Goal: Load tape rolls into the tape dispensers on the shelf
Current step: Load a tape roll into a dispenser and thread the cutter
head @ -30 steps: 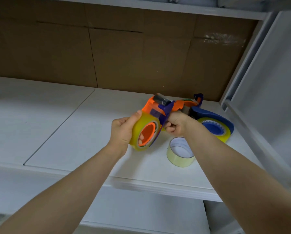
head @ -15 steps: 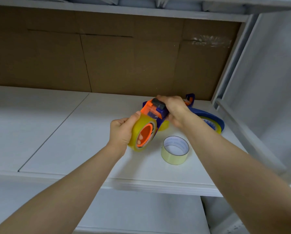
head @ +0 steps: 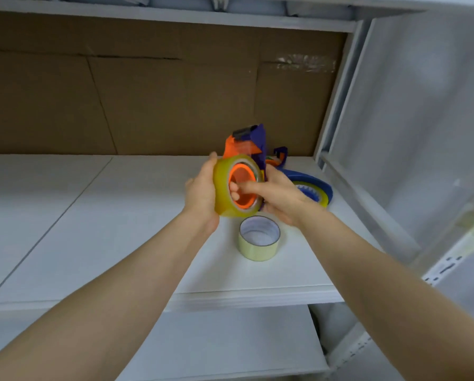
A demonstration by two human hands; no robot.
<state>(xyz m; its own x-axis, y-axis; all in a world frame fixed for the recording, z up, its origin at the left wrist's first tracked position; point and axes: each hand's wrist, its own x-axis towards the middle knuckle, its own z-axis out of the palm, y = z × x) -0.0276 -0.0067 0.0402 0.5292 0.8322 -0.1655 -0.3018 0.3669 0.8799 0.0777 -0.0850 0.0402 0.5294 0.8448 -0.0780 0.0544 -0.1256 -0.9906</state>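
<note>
**Tape Roll Seated on Orange-and-Blue Dispenser, Held Above Shelf**

An orange-and-blue tape dispenser is held upright above the white shelf, with its grey cutter end uppermost. A yellowish tape roll is mounted around the dispenser's orange hub, whose open face is turned toward the camera.

The left hand is closed around the outer left side of the roll, with the thumb laid along the upper edge. The right hand is wrapped around the dispenser body on the right side; one of its fingers is extended across the roll's face and into the hub opening. Both hands are thus engaged on the same assembly, which is kept clear of the shelf surface.

A second, paler tape roll stands flat on the shelf just below the hands, with its hollow core facing up. A blue dispenser lies on the shelf behind the right hand, near the right upright of the rack; a roll is seated in it. A brown cardboard panel forms the back of the compartment.
</note>
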